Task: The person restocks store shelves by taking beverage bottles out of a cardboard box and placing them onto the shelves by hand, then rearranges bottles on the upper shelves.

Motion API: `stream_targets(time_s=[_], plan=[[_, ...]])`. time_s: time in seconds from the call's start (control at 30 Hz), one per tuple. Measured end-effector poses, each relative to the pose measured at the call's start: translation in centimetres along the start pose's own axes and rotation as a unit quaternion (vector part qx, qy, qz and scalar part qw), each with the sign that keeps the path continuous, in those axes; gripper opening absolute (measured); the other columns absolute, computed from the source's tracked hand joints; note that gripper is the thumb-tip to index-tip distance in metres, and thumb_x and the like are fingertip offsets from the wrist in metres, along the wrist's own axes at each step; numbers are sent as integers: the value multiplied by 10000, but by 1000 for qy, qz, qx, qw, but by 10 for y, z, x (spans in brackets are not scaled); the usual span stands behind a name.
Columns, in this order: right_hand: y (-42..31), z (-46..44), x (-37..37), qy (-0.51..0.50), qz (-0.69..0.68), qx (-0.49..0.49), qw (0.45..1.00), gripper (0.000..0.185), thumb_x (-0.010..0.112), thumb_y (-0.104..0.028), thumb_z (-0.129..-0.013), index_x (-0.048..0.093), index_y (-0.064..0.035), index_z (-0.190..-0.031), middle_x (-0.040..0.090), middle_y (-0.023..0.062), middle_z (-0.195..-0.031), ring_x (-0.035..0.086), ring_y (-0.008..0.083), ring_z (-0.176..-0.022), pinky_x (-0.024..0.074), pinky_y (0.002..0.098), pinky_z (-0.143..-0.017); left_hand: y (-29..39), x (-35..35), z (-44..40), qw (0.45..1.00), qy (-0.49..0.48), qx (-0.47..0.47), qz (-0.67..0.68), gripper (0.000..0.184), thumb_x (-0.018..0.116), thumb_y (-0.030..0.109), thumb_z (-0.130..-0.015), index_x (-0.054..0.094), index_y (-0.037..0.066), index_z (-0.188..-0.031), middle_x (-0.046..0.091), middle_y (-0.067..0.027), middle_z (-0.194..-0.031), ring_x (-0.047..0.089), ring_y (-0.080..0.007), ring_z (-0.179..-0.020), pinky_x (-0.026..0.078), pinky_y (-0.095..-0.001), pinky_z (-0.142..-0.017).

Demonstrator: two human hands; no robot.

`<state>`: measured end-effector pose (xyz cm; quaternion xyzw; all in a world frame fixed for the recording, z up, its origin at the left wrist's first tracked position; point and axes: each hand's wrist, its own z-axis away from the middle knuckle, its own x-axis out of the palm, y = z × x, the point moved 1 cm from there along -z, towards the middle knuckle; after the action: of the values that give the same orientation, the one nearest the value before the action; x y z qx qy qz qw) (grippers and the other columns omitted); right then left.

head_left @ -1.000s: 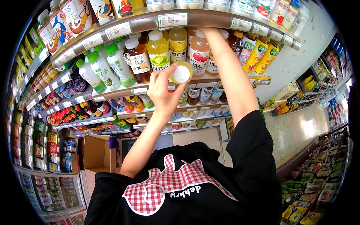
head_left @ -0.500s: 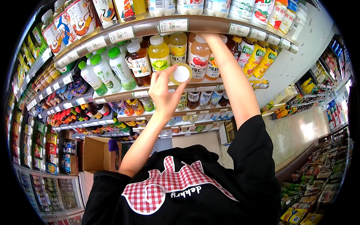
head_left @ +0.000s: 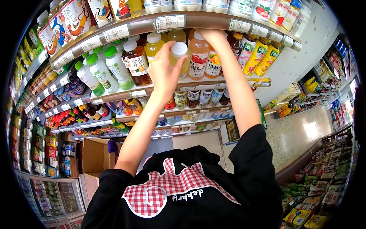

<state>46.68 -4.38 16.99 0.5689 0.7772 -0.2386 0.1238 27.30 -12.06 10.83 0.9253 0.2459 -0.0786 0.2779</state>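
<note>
My left hand [head_left: 163, 65] is closed on a yellow drink bottle [head_left: 177, 59] with a white cap, holding it upright at the front of the bottle row. A peach-coloured cherry vitamin drink bottle [head_left: 198, 57] stands just right of it. My right hand [head_left: 210, 35] reaches in under the upper shelf, over the necks of the cherry bottle and an orange vitamin drink bottle [head_left: 213, 65]. Its fingers are hidden. Left of my left hand are a yellow-green drink bottle [head_left: 153, 46] and a dark tea bottle [head_left: 136, 63].
The upper shelf edge [head_left: 207, 21] with price tags hangs low over my hands. Green-capped bottles [head_left: 102, 73] stand on the left, yellow bottles [head_left: 267, 59] on the right. An open cardboard box [head_left: 93, 156] sits on the floor at lower left.
My left hand has moved the yellow bottle up and in towards the shelf, beside the cherry bottle. My right hand remains under the upper shelf. The view has shifted slightly.
</note>
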Motion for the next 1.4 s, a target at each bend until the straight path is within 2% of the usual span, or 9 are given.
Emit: stream_targets(time_s=[0.17, 0.3, 0.7, 0.83, 1.03, 1.07, 1.23, 1.3, 1.4], plan=[[-38, 48, -39, -30, 25, 46, 998, 269, 628, -187, -916, 693, -24, -1119, 678, 208, -1129, 638, 403, -1031, 509, 468, -888, -2, 6, -21, 998, -38, -33, -40, 460, 845, 274, -787, 671, 50, -1149, 740, -163, -1008, 715, -348, -920, 555, -392, -801], [-61, 97, -43, 172, -64, -7, 983, 190, 612, -53, -906, 698, -26, -1074, 651, 133, -1180, 576, 346, -1094, 475, 459, -960, -8, 14, -34, 997, -51, -13, -64, 444, 802, 279, -809, 647, 42, -1151, 721, -201, -965, 694, -412, -873, 555, -472, -730], [-77, 189, -2, 33, -185, 150, 971, 295, 670, -3, -872, 669, -29, -1165, 681, 104, -1059, 674, 196, -804, 546, 295, -615, -14, 29, -56, 976, -143, -7, -163, 305, 720, 287, -884, 677, 10, -1005, 692, -237, -809, 680, -443, -803, 544, -509, -698], [-84, 194, -3, 22, -235, 189, 953, 323, 671, 1, -830, 661, -38, -1150, 651, 124, -985, 627, 305, -849, 518, 412, -777, -17, 36, -57, 971, -146, 8, -189, 290, 697, 285, -905, 672, 6, -981, 680, -230, -756, 667, -457, -764, 538, -511, -688], [-87, 205, -6, 16, -243, 199, 949, 332, 665, 28, -821, 650, -32, -1147, 648, 134, -1028, 629, 332, -905, 520, 431, -787, -5, 31, -33, 984, -47, 84, -152, 418, 701, 175, -884, 592, -11, -1241, 628, -226, -1220, 638, -414, -1031, 555, -483, -798], [-87, 206, -7, 18, -243, 196, 950, 332, 663, 31, -821, 649, -30, -1146, 651, 137, -1042, 631, 342, -928, 520, 436, -794, 0, 27, -21, 986, -96, 63, -123, 585, 672, 102, -886, 458, 1, -1421, 452, -194, -1470, 524, -400, -1263, 530, -457, -930], [-81, 218, -5, 38, -230, 173, 957, 392, 644, 80, -820, 641, -13, -1201, 664, 122, -1111, 664, 246, -875, 570, 319, -679, -12, 29, 23, 987, -108, 105, -63, 688, 628, 25, -868, 344, -38, -1492, 306, -228, -1581, 323, -442, -1444, 341, -485, -1160], [-83, 221, -12, 21, -261, 204, 943, 374, 634, 49, -807, 619, -11, -1177, 643, 173, -1119, 608, 410, -1035, 501, 453, -877, -12, 26, 32, 987, -125, 86, -45, 704, 623, 18, -867, 331, -33, -1505, 285, -226, -1597, 310, -441, -1454, 333, -483, -1165], [-78, 231, -14, 24, -255, 227, 939, 389, 643, 56, -813, 632, -15, -1195, 654, 164, -1160, 610, 391, -1054, 491, 447, -910, -3, 13, 50, 988, -110, 106, -7, 749, 622, -25, -851, 329, 20, -1539, 295, -214, -1604, 287, -438, -1474, 290, -492, -1188]])
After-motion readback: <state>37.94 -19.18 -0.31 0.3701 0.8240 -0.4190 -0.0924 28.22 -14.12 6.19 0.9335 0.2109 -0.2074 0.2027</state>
